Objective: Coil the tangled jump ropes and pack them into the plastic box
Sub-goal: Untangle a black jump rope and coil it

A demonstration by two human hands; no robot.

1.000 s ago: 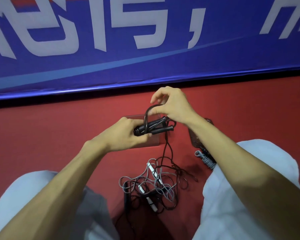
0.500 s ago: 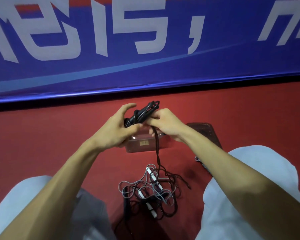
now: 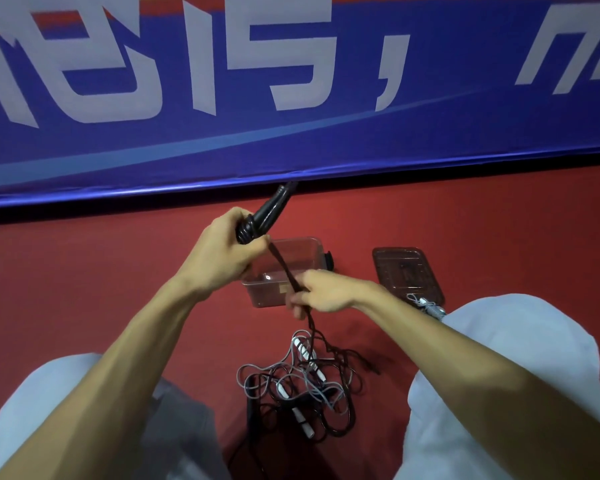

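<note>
- The black jump-rope handles (image 3: 265, 216) are in my left hand (image 3: 222, 252). My fingers are curled tightly round them, and they point up and away from me.
- Their thin black cord (image 3: 284, 268) slants down to my right hand (image 3: 321, 294), which pinches it between thumb and fingers.
- From there the cord drops into a tangled heap of grey and black ropes with white handles (image 3: 298, 382), lying on the floor between my knees.
- The clear rectangular plastic box (image 3: 314, 244) sits open on the red floor (image 3: 84, 289), behind my hands.
- A dark see-through lid (image 3: 406, 271) lies apart to its right.
- A grey wound rope (image 3: 428, 308) lies at the lid's near edge.
- A blue banner with white characters (image 3: 291, 140) fills the background.
</note>
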